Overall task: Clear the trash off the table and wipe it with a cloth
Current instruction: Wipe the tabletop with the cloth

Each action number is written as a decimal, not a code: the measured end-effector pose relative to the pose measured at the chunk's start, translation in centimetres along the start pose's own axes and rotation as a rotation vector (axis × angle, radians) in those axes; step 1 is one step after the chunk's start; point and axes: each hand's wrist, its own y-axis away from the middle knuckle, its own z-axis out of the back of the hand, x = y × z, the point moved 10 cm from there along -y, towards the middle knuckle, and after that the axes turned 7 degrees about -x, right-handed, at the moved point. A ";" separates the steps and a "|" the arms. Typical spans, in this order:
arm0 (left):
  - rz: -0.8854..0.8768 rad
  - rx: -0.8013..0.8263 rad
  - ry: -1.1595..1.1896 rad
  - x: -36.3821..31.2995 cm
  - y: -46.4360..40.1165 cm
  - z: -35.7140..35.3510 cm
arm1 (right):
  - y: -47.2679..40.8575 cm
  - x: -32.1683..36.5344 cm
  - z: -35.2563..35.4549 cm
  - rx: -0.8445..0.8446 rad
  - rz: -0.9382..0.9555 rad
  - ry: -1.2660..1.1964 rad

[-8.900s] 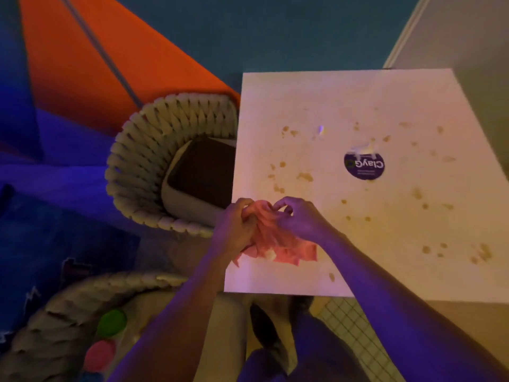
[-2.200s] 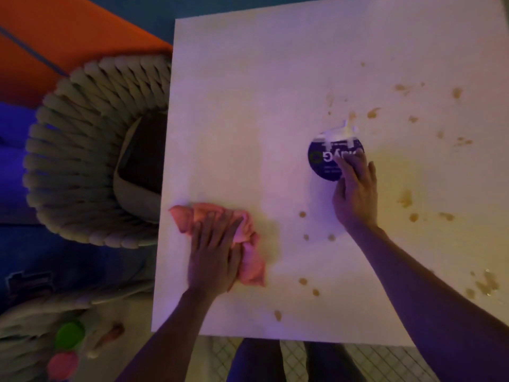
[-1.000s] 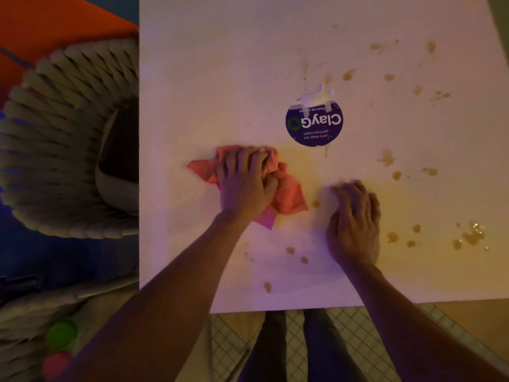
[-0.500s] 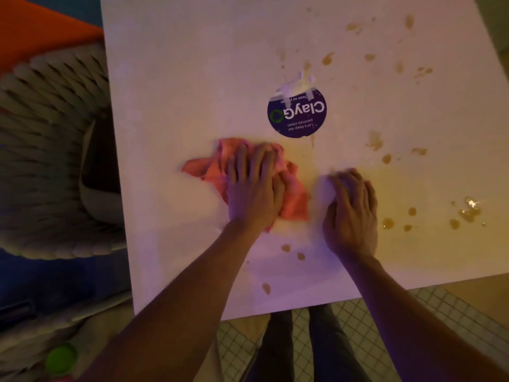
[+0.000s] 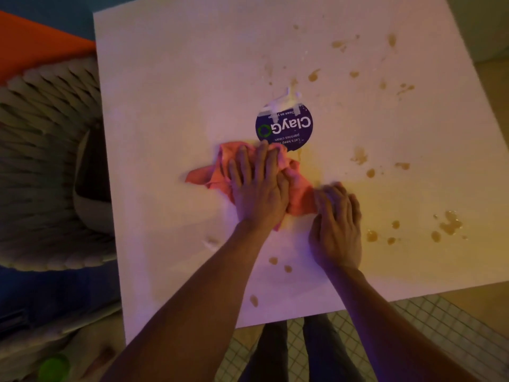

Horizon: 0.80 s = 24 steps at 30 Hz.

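The pink cloth (image 5: 296, 188) lies bunched up near the middle of the white worktop (image 5: 170, 78), w/ one corner sticking out to the left. The left hand (image 5: 257, 188) lies flat on top of it, palm down, fingers straight and close together, pressing it onto the worktop. It doesn't curl round the cloth. The fingertips reach just up to the round dark blue sticker (image 5: 285, 128), & the far edge of the cloth touches the sticker's near rim.

The right hand (image 5: 336, 224) rests palm down on the worktop just right of the cloth. Its fingers are a bit bent & its fingertips touch the cloth's right edge. They look blurry, so can't tell if they pinch the cloth or only touch it.

Count: 1 cloth, 2 hands, 1 sticker. The sticker says "ClayGo", upside down from here, & its far edge is torn w/ white bits showing.

Lots of brown spots (image 5: 371, 235) dot the worktop, mostly on the right side & far right. 3 small ones sit near the front edge, between the two arms. A bigger wet, shiny blotch (image 5: 450, 223) is over to the right.

Left of the worktop stands 1 woven rope chair (image 5: 41, 161) w/ a dark seat pad. A green round thing (image 5: 53, 368) lies at the bottom left, too blurry to name. Two legs in dark trousers (image 5: 297, 351) stand on a small-tile floor (image 5: 429, 321) at the front of the worktop.
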 end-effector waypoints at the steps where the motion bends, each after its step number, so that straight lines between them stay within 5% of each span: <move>1: -0.049 0.007 0.017 -1.3 0.7 -0.3 | 0.1 -0.2 0.0 -0.008 -0.002 -0.008; 7: -0.300 0.099 0.015 0.1 6.0 0.5 | -0.3 -0.8 0.6 -0.063 -0.037 -0.069; 15: -0.050 0.082 0.016 13.0 15.9 3.3 | 0.0 -0.8 0.5 -0.018 -0.047 -0.047; 24: 0.267 0.099 -0.051 11.5 13.9 2.9 | 4.7 0.0 1.2 0.041 0.043 -0.028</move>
